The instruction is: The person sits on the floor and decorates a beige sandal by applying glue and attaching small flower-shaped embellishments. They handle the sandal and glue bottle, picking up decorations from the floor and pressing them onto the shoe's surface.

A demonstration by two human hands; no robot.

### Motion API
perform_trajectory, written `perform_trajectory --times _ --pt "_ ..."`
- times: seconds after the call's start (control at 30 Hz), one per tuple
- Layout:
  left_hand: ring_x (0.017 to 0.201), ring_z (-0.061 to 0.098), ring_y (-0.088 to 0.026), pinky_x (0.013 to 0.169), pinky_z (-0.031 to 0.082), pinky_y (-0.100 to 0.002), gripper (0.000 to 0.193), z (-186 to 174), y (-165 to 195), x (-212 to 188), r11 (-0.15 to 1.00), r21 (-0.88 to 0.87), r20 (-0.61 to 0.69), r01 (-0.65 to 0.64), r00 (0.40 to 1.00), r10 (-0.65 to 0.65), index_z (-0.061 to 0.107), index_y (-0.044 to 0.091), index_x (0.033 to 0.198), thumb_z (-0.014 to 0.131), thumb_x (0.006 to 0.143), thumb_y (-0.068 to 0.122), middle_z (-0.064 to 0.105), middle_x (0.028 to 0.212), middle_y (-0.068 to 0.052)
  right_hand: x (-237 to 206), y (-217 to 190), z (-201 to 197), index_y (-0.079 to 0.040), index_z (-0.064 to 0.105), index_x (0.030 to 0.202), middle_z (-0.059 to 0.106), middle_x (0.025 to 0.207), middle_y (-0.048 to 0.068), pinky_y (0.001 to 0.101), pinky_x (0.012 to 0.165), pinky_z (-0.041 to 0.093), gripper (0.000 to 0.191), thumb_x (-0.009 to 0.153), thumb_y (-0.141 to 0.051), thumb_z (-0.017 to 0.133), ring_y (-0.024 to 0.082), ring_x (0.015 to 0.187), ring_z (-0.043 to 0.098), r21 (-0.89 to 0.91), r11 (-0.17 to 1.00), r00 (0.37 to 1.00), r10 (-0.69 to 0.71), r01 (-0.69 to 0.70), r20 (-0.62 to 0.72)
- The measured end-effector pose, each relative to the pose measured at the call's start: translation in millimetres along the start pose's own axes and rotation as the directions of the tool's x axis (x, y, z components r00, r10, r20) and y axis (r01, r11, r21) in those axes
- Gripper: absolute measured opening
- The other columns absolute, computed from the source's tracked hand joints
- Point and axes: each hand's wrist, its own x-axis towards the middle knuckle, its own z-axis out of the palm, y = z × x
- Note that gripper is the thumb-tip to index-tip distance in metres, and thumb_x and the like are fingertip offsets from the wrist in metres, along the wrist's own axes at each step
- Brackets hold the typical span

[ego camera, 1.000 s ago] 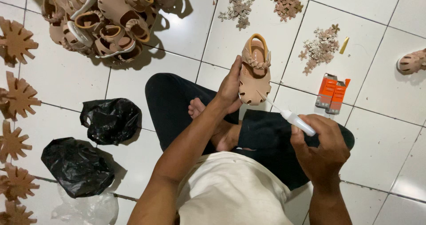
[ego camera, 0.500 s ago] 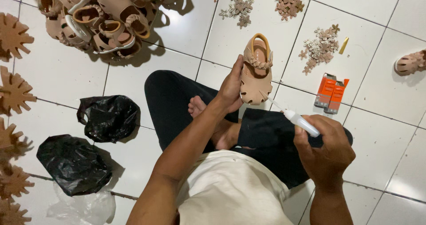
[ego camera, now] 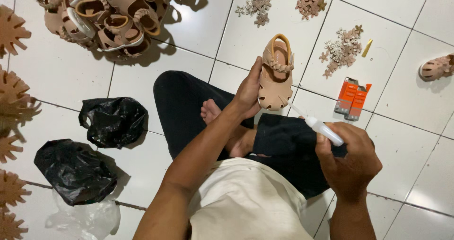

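I sit cross-legged on a white tiled floor. My left hand (ego camera: 247, 92) holds a small beige child's sandal (ego camera: 276, 74) upright by its left side, toe end toward me. In my right hand (ego camera: 349, 158) is a small white glue bottle (ego camera: 321, 128), gripped in a fist. Its thin nozzle points up-left and its tip sits just below the sandal's toe, close to it; contact cannot be told.
A heap of beige sandals (ego camera: 104, 13) lies at the top left. Small flower trims sit in piles (ego camera: 257, 1) (ego camera: 340, 50). Two orange packets (ego camera: 353, 95), one sandal (ego camera: 436, 67), black plastic bags (ego camera: 113, 121) (ego camera: 75, 171) and brown sprocket-shaped pieces (ego camera: 12, 98) surround me.
The view has shifted slightly. Both hands keep their hold; the glue bottle's nozzle stays near the sandal's toe with only small movement.
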Motion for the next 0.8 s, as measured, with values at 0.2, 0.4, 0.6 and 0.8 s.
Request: perform_trajectory --times 0.2,0.4,0.6,0.8 --pt "0.119 0.061 -0.019 0.104 0.054 -0.035 0.066 -0.8 -2.0 1.3 1.0 -0.027 0.024 -0.009 1.0 0.01 0.044 0.0 0.148 0.03 0.111 0.053 0.059 0.133 -0.015 0.6 -0.9 0.0 -0.007 0.062 0.121 0.073 0.11 0.013 0.0301 0.086 0.062 0.023 0.104 -0.009 0.078 0.021 0.099 0.075 0.019 0.999 0.999 -0.032 0.032 -0.012" --pt "0.122 0.059 -0.018 0.106 0.052 -0.035 0.065 -2.1 -3.5 1.6 0.999 -0.03 0.054 -0.025 0.998 0.026 0.043 0.002 0.15 0.029 0.111 0.053 0.058 0.137 -0.014 0.3 -0.4 0.9 -0.007 0.062 0.122 0.073 0.109 0.013 0.031 0.085 0.062 0.024 0.103 -0.008 0.078 0.021 0.099 0.075 0.006 0.999 0.999 -0.042 0.042 -0.012" --pt "0.122 0.061 -0.02 0.105 0.054 -0.036 0.067 -3.0 -4.3 2.7 1.0 -0.01 0.034 -0.018 0.999 0.019 0.043 0.001 0.149 0.029 0.11 0.054 0.058 0.136 -0.017 0.6 3.8 -0.3 -0.003 0.062 0.119 0.073 0.11 0.012 0.0301 0.087 0.062 0.02 0.106 -0.007 0.077 0.022 0.102 0.075 0.03 0.998 0.998 -0.063 0.063 0.0" --pt "0.119 0.062 -0.021 0.103 0.055 -0.037 0.069 -3.9 -0.7 2.5 1.0 -0.018 0.014 -0.012 1.0 0.013 0.041 0.0 0.149 0.03 0.109 0.054 0.058 0.136 -0.018 0.7 3.8 -1.6 0.002 0.067 0.114 0.072 0.106 0.015 0.027 0.08 0.06 0.012 0.104 -0.003 0.073 0.019 0.094 0.072 0.149 0.984 0.995 0.1 -0.1 0.006"
